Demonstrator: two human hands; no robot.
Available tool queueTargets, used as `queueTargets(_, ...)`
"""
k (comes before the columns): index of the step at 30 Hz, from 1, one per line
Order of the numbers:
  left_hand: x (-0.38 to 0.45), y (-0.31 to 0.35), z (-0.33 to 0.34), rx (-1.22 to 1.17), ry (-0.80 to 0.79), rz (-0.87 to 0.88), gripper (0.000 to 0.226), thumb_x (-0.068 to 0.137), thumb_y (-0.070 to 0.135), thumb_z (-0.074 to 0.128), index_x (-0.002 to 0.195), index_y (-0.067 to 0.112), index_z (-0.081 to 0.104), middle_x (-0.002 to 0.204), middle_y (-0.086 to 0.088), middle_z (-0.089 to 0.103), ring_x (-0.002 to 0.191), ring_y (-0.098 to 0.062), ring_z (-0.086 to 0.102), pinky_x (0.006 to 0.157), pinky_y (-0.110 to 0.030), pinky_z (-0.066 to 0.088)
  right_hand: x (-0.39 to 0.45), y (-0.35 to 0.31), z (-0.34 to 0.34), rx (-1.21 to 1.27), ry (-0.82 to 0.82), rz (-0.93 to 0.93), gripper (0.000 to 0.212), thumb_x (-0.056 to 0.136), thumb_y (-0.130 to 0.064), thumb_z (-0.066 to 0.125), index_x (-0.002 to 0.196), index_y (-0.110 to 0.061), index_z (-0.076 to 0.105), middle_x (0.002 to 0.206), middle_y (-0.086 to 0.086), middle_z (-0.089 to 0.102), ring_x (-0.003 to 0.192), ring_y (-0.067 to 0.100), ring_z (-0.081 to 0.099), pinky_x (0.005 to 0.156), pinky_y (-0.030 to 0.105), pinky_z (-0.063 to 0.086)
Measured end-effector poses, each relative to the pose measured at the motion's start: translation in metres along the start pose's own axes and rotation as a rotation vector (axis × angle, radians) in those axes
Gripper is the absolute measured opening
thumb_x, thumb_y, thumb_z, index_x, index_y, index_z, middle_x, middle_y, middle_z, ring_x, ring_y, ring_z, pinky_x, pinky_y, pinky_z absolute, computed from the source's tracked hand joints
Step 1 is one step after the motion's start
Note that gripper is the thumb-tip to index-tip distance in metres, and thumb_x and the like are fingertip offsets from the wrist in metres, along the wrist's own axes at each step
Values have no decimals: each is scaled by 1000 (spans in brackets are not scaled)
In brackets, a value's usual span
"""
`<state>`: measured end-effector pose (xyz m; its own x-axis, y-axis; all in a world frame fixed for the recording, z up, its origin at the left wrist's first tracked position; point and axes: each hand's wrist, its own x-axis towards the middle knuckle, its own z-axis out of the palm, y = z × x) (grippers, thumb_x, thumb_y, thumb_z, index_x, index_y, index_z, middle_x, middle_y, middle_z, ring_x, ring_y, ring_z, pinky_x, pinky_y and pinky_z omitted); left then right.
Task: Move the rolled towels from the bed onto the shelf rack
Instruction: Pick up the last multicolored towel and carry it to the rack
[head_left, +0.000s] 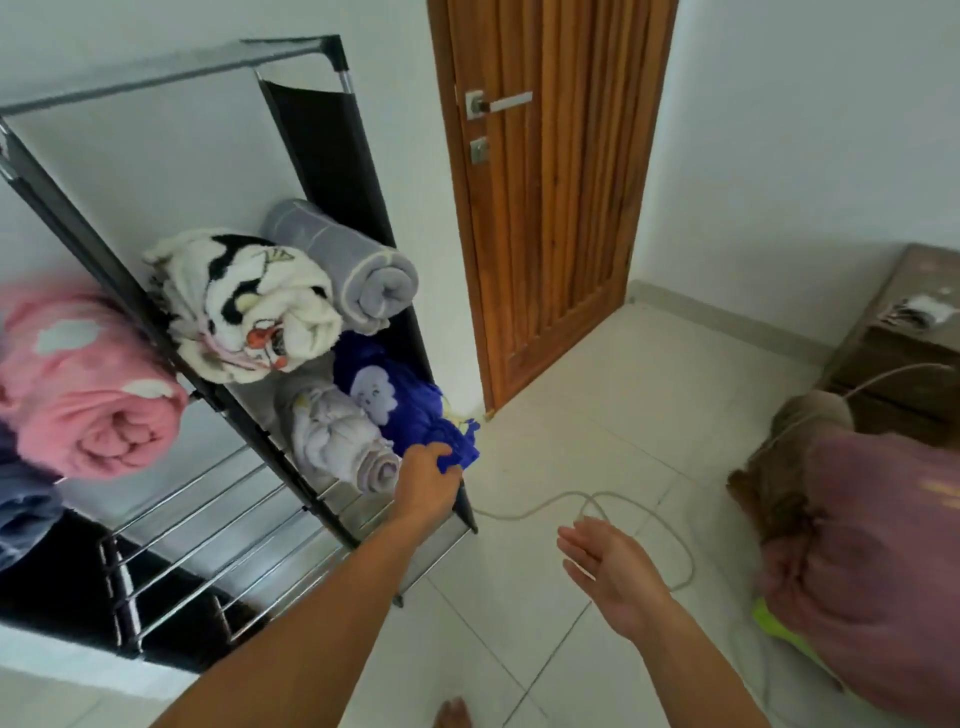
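Head view, left grip (428, 480): fingers curled on the near end of the blue towel (410, 410).
Blue towel: on a lower tier of the shelf rack (317, 135), beside the lavender roll (337, 441).
Tier above: grey roll (348, 265) and white-and-black roll (244, 306).
Right grip (613, 571): spread wide, holding nothing, above the tiled floor (597, 395).

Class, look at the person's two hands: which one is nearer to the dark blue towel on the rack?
Left. The left hand touches the front end of the dark blue towel; the right hand hangs open over the floor tiles, well clear of it.
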<state>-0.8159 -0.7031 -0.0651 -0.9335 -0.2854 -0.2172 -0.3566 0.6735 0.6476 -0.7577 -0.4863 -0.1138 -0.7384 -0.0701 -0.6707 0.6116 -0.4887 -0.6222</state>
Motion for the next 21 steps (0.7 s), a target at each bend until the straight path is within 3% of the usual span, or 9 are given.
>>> queueTargets(3,-55,49,38,-47,-195,87,28,91,16,57,117,9,64,125,-12,62,114,-29,58,90,-28,44,-47,-19,-73,103,112,-76,21,94,-8,51,114,-7,54,104,13,66,89,19,63,72,29,48)
queueTargets(8,-137,132,110,74,-512,342,26,91,20,58,113,9,67,124,-9,63,118,-24,57,88,-21,41,-134,-25,-188,267,379,-232,9,95,-8,47,98,-9,55,91,8,61,78,17,58,68,25,45)
queueTargets(12,-214,181,176,189,-719,577,24,89,22,58,107,9,70,115,-11,69,110,-25,61,88,-27,45,-213,16,-262,450,592,-307,18,98,-10,43,85,-10,55,84,7,58,73,16,54,67,24,42)
queueTargets(14,-257,193,212,235,-832,644,22,88,22,60,101,8,71,102,-11,70,95,-22,63,79,-26,44,-255,51,-293,568,691,-309,18,99,-11,42,87,-8,55,87,8,58,75,17,55,67,25,43)
queueTargets(16,-306,190,243,272,-964,683,15,86,19,63,93,8,71,89,-16,67,81,-18,57,72,-25,40,-298,91,-321,663,780,-285,15,98,-11,43,101,-5,56,90,8,59,77,17,55,67,26,44)
queueTargets(18,-354,186,271,335,-1075,726,9,86,17,64,87,10,70,85,-19,66,77,-18,55,69,-26,40,-338,122,-348,761,854,-295,18,98,-10,43,111,-5,54,94,9,60,77,17,55,68,26,44)
queueTargets(21,-423,179,309,439,-1247,739,13,90,21,60,77,19,57,72,-3,55,74,-19,52,56,-24,35,-389,153,-385,907,967,-358,18,98,-10,43,110,-3,55,94,10,59,75,17,54,68,25,43)
